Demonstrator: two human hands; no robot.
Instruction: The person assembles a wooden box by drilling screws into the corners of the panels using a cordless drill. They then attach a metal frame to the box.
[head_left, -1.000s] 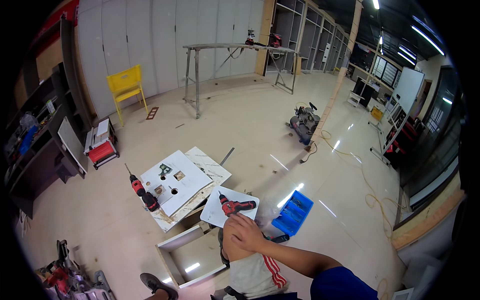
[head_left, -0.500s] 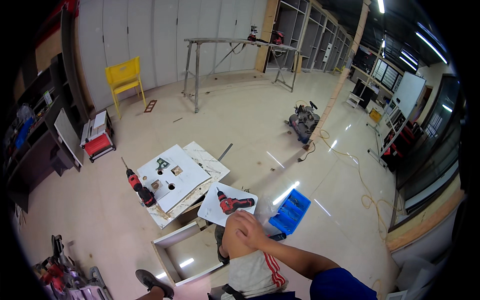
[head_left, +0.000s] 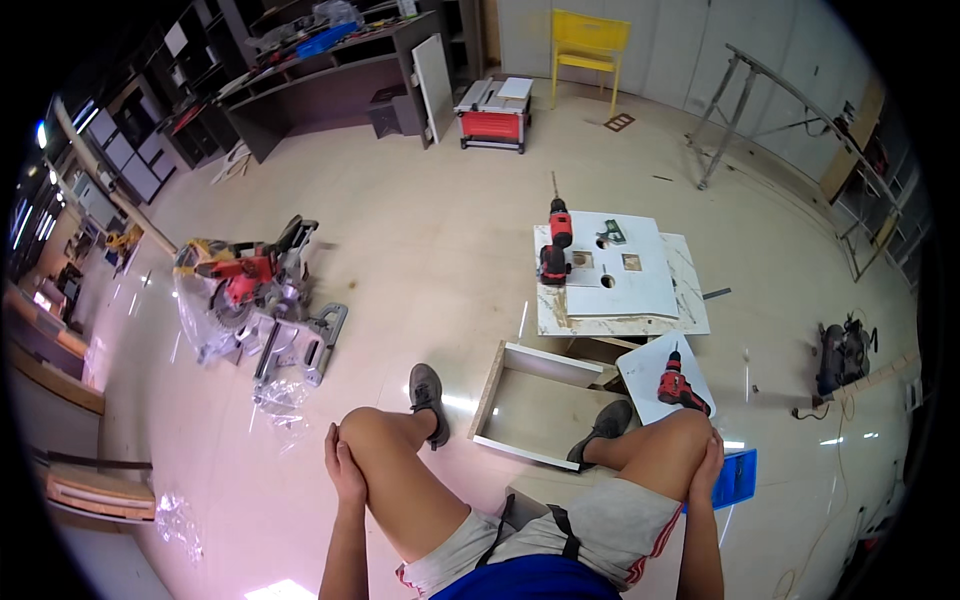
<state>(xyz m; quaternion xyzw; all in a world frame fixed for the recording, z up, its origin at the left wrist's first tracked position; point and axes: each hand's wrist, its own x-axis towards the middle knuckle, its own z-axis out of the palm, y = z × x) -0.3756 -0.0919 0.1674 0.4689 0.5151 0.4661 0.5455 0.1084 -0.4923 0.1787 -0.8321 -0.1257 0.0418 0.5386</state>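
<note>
I am seated with both knees up. My left hand (head_left: 345,466) rests flat against my left knee and holds nothing. My right hand (head_left: 710,462) lies on my right knee, also with nothing in it. In front of my feet an open wooden box frame (head_left: 500,373) lies on the floor. A red drill (head_left: 680,386) rests on a small white panel (head_left: 640,372) just beyond my right knee. A second red drill (head_left: 555,243) with a long bit stands on a white board (head_left: 640,285) with cut holes.
A red and yellow mitre saw (head_left: 250,285) sits on the floor at the left. A blue crate (head_left: 738,478) is by my right leg. A yellow chair (head_left: 588,35), a red table saw (head_left: 490,115), dark shelving (head_left: 300,90) and metal trestles (head_left: 760,90) stand farther off. A circular saw (head_left: 842,352) lies at the right.
The view has swung to the left and my head has turned. My hand has come off the raised knee, and each hand now lies on its own knee.
</note>
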